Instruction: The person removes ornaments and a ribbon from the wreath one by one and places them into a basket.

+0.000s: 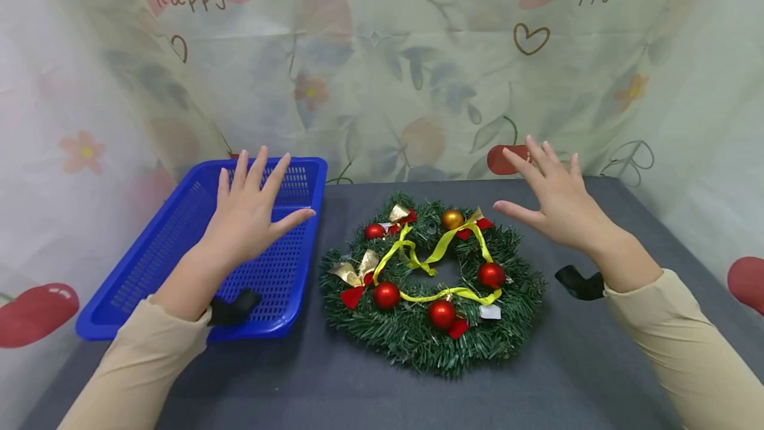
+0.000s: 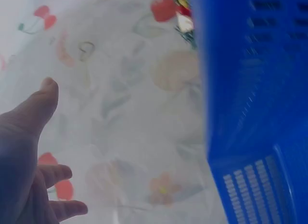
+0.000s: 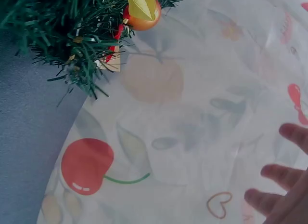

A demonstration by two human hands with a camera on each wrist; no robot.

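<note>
In the head view a green Christmas wreath (image 1: 418, 344) lies flat on the dark grey table. Red baubles (image 1: 442, 314), a gold bauble (image 1: 452, 219), gold-and-red bows (image 1: 358, 273) and a yellow ribbon (image 1: 447, 294) decorate it. My left hand (image 1: 241, 217) is spread above a blue plastic basket (image 1: 310, 244), touching nothing. Off the wreath's upper right side, my right hand (image 1: 558, 201) hovers with its fingers apart and nothing in it. The right wrist view catches part of the wreath (image 3: 72, 36) and only some fingertips (image 3: 276, 173).
The blue basket stands left of the wreath, with perforated walls and floor. A printed curtain (image 1: 382, 71) hangs behind the grey table (image 1: 358, 397) and along both sides. A black strap (image 1: 234, 307) is at the left wrist, another black strap (image 1: 580, 283) at the right.
</note>
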